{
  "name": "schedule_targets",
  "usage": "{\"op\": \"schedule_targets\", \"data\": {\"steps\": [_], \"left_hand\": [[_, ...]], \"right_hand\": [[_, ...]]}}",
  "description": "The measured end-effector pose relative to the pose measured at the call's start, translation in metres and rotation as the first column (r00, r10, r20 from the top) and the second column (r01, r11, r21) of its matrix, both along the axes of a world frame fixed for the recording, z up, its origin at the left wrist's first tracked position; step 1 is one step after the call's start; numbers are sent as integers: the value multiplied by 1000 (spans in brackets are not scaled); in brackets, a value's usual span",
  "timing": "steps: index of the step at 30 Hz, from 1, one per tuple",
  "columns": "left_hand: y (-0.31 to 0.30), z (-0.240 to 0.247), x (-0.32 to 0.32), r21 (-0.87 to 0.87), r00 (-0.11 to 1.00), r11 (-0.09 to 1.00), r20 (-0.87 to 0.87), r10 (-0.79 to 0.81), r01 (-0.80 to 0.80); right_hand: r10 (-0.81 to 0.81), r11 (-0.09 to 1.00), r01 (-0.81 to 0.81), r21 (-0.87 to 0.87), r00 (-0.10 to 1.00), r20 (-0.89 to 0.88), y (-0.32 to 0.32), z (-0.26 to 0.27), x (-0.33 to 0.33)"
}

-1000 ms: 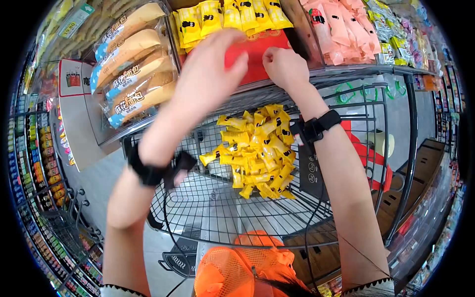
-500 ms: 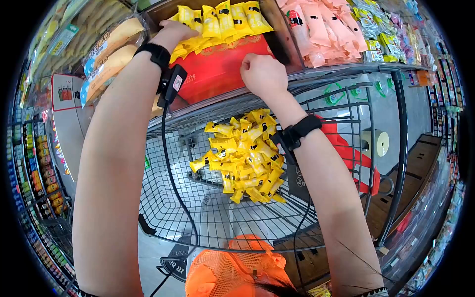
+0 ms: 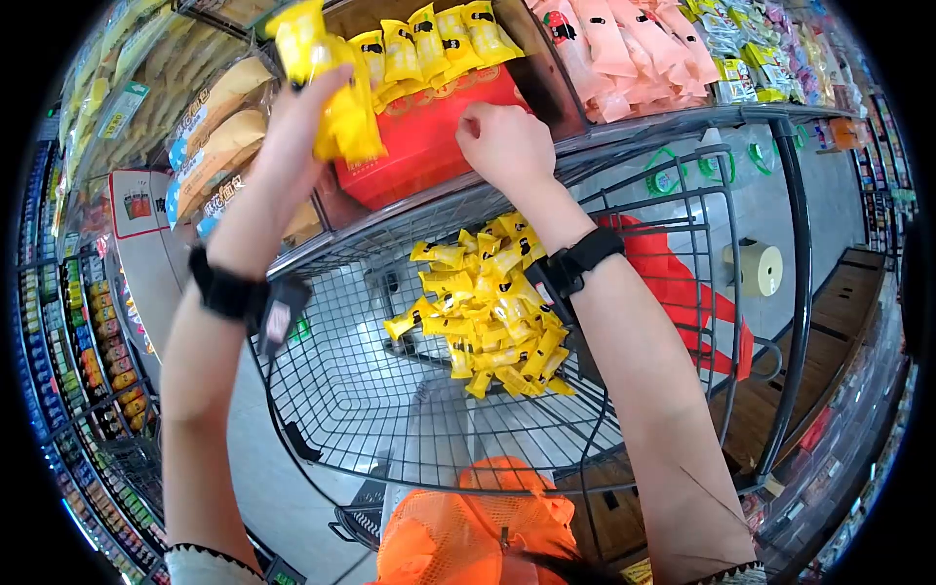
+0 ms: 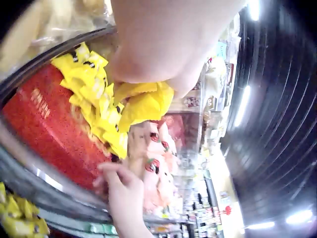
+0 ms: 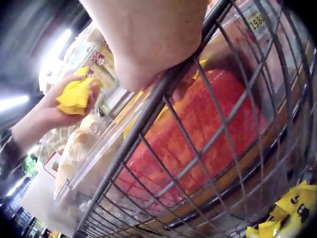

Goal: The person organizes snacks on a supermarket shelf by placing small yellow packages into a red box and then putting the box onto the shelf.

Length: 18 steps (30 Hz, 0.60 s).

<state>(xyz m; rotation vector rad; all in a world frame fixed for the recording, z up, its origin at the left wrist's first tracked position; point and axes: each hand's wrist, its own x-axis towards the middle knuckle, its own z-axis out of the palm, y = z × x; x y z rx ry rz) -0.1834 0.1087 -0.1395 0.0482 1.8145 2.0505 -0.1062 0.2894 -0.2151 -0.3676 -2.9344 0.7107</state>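
My left hand grips several yellow snack packets above the left side of the display bin. In the right wrist view, the fingers wrap round these crinkled packets, which are clear of the bin. My right hand hovers over the front right of a red box, its fingers loosely curled and holding nothing. Behind that box stands a row of yellow packets with black figures on them. More such packets lie heaped in the wire shopping cart below.
Bagged long breads fill the bin on the left. Pink packets lie in the bin on the right. The bins' front edge runs along the cart's far rim. An orange mesh vest shows at the bottom.
My left hand reached into the left of the yellow packets, then came up and back with several of them. My right hand stayed over the red box, shifting only slightly left in view.
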Motion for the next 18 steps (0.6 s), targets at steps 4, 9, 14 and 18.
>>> {"op": "schedule_targets", "data": {"steps": [4,9,14,18], "left_hand": [[-27,-14,107,269,948,960,281,-151,73],[-65,-47,200,163,759,984,649,-56,-67],[-86,-66,243,81,739,964,659,139,-254],[-106,-74,255,66,707,993,707,21,-96]], "right_hand": [[7,953,-77,-292,972,-233,6,-7,12],[34,652,-240,-719,957,-289,-18,15,68],[389,418,7,-908,902,187,-91,-5,151],[532,233,222,-947,786,315,-107,-11,171]]}}
